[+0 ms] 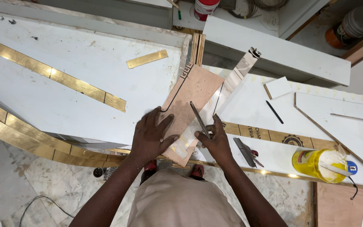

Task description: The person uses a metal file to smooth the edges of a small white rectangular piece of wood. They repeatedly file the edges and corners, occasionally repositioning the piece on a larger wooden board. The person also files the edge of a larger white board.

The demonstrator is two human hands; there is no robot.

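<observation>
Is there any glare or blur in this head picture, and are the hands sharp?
Head view: bright and even, with glare spots on the gold strips; the left hand on the plywood piece and the right hand with the thin blade are sharp; edges bend slightly, like a wide lens.

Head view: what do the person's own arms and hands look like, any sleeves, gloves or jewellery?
Both arms are bare along their whole visible length, with no sleeves showing. The left hand and right hand wear no gloves, and no rings, watch or wristband are visible. A beige garment covers the torso below.
</observation>
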